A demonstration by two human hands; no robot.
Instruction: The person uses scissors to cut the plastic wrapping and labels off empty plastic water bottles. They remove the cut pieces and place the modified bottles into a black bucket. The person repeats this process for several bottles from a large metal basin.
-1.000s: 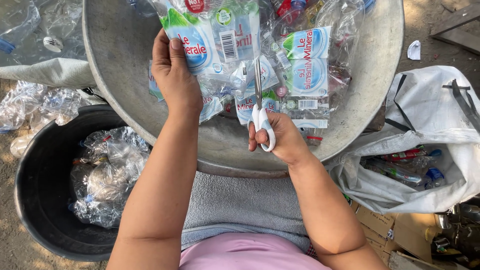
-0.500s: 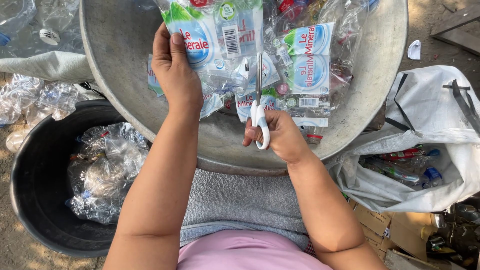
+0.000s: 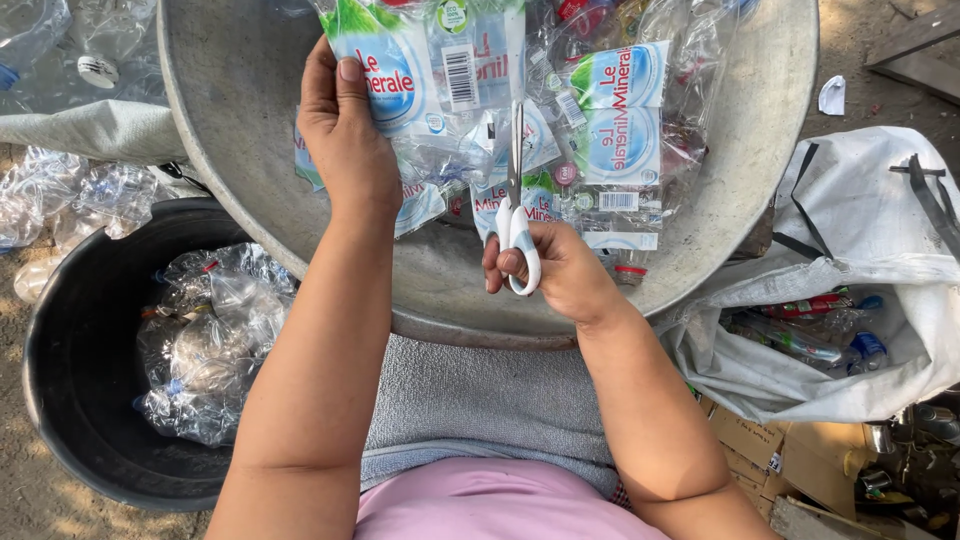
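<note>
Bright, sharp daylight from the upper right, soft shadows, glare on crumpled plastic.

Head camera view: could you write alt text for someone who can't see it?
A person's left hand holds a labelled plastic bottle while the right hand cuts it with white-handled scissors over a metal basin; a black tub holds stripped bottles.

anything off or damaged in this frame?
Nothing stands out. The left hand holds a crumpled clear plastic bottle with a blue-green label over the large grey metal basin; the right hand works white-handled scissors at it. The crushed bottles are contained in the round black tub and the white sack.
</note>
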